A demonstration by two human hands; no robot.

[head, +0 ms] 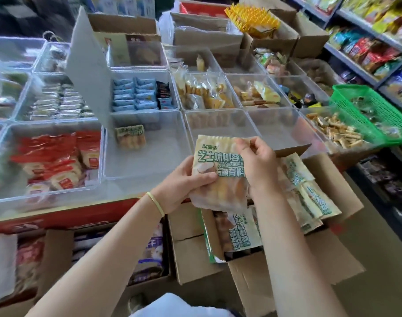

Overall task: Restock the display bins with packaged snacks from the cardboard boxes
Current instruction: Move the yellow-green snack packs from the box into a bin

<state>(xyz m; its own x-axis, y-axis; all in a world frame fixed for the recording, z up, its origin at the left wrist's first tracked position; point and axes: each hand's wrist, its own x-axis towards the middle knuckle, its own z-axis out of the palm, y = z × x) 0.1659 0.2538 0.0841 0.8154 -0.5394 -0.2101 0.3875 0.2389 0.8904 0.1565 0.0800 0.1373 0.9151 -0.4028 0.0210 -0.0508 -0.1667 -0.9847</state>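
I hold a cream and green snack pack [215, 165] over the front edge of the display. My left hand [184, 184] grips its lower left side. My right hand [257, 163] pinches its upper right edge. Beneath them an open cardboard box [328, 255] holds several more of the same packs [239, 229]. Straight ahead a clear display bin [147, 156] contains a single matching pack [130, 136] leaning at its back. Two bare clear bins [220, 129] lie to its right.
Clear bins of other snacks fill the display, with red and white packs [56, 161] at the front left. A grey divider board [88, 65] stands upright. A green basket [373, 110] sits at right, beside stocked shelves [373, 49]. More cardboard boxes [207, 35] stand behind and below [104, 252].
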